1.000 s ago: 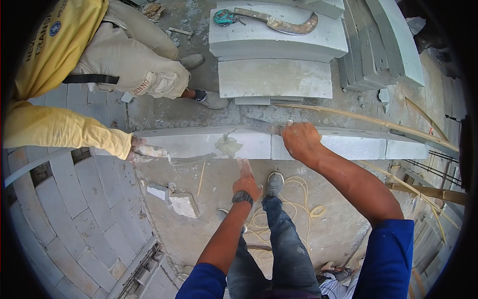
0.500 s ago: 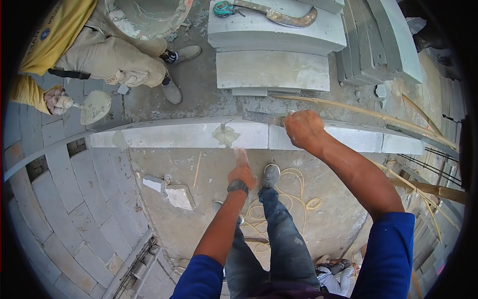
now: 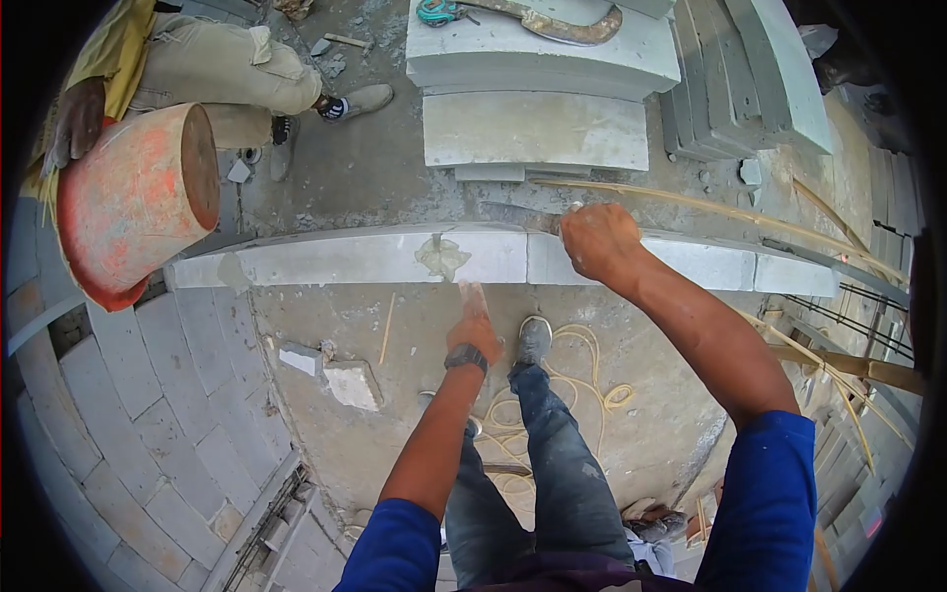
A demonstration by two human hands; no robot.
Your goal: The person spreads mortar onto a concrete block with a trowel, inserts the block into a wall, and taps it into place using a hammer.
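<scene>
My right hand (image 3: 600, 242) is closed round the handle of a machete (image 3: 515, 214), its flat grey blade pointing left above the top of a low wall of pale lightweight blocks (image 3: 345, 259). My left hand (image 3: 475, 331) is open, fingers stretched out together towards the near face of the wall; their tips are at its lower edge, and I cannot tell how firmly they touch. A patch of grey mortar (image 3: 442, 258) covers a joint just above those fingers. A vertical seam between blocks lies between my two hands.
A co-worker at left tips an orange-stained bucket (image 3: 138, 202) by the wall's left end. Behind the wall stands a block stack (image 3: 538, 128) bearing a curved blade (image 3: 572, 30) and a teal tape measure (image 3: 439, 12). Yellow hose (image 3: 592, 385) coils by my feet; broken blocks (image 3: 352, 385) lie left.
The machete's blade has swung up slightly, away from the wall top. My left hand stays nearly in place. The co-worker's mortar-laden trowel is gone from view, and the bucket is now tipped over at left.
</scene>
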